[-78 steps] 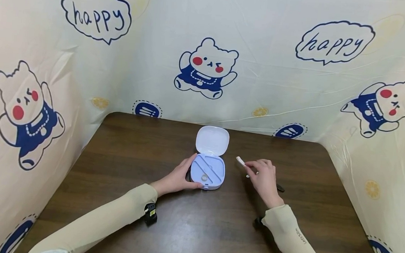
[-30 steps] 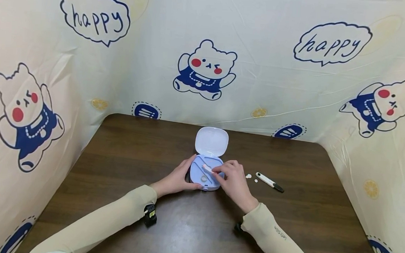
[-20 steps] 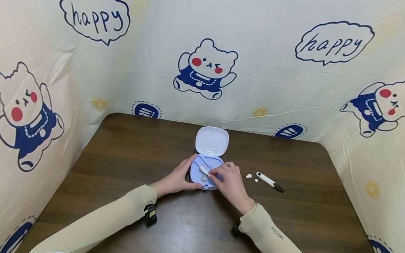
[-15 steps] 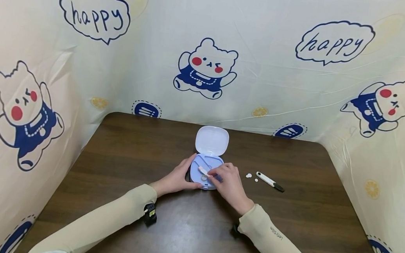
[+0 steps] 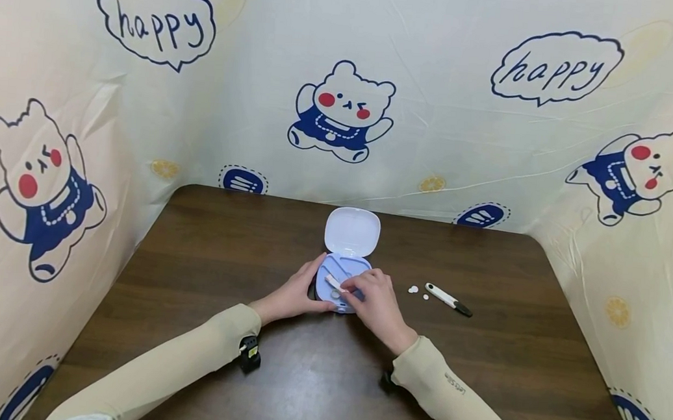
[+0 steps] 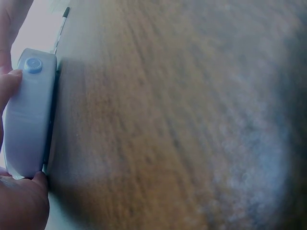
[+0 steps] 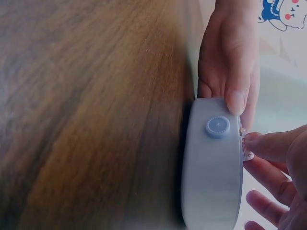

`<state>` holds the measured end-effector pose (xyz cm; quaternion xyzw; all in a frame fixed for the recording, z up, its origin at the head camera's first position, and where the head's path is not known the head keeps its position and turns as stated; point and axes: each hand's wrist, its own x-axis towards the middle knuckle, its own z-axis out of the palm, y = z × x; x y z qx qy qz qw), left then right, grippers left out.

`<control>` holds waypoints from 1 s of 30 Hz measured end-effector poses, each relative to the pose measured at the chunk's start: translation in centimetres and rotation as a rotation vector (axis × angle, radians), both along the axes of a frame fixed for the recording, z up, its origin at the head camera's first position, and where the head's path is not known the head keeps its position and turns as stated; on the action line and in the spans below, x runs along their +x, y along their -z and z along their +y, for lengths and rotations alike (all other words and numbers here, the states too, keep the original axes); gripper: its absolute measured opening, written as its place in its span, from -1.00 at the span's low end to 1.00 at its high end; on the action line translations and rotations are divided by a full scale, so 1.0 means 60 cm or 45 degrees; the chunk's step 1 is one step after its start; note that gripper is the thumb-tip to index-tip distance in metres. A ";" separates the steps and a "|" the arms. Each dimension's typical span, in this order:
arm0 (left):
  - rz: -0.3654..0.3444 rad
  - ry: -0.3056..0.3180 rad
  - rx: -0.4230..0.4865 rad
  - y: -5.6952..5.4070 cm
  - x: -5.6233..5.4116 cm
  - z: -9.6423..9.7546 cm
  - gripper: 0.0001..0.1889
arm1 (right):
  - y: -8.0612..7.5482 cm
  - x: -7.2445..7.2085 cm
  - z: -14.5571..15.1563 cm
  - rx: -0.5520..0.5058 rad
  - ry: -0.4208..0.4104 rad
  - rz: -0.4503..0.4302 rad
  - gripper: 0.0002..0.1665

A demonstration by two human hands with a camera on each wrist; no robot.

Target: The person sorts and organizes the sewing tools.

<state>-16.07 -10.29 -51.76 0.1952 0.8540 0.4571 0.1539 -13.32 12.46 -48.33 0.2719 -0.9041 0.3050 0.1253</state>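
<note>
A small pale-blue case (image 5: 359, 264) stands on the table with its white lid (image 5: 352, 232) swung back. My left hand (image 5: 289, 296) grips it from the left, thumb at the front edge. A round blue button (image 7: 218, 127) shows on its front wall in the right wrist view. My right hand (image 5: 378, 304) pinches a short white strip (image 5: 333, 282) between thumb and fingertips, low over the tray inside. The strip's lower end is hidden by the fingers. A round grey piece (image 5: 335, 294) lies in the tray's near part, and a diagonal groove runs across it.
To the right of the case lie small white round pieces (image 5: 413, 289) and a slim white tool with a black end (image 5: 449, 300). Patterned cloth (image 5: 436, 132) hangs around the back and sides of the brown wooden table (image 5: 234, 242).
My right hand has carried the white strip from the table's right side to over the case, then slightly further left, uncovering the slim tool and white pieces. My left hand stays put.
</note>
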 end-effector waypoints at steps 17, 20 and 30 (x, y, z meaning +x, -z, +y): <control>0.020 -0.011 0.011 -0.002 0.002 0.002 0.22 | -0.001 -0.002 -0.015 0.029 0.051 -0.014 -0.91; 0.033 -0.002 0.005 -0.003 0.002 0.002 0.22 | -0.001 -0.001 -0.017 0.048 0.052 0.002 -0.92; 0.020 -0.004 -0.002 -0.007 0.004 0.002 0.23 | -0.001 -0.001 -0.014 0.086 0.051 0.025 -0.92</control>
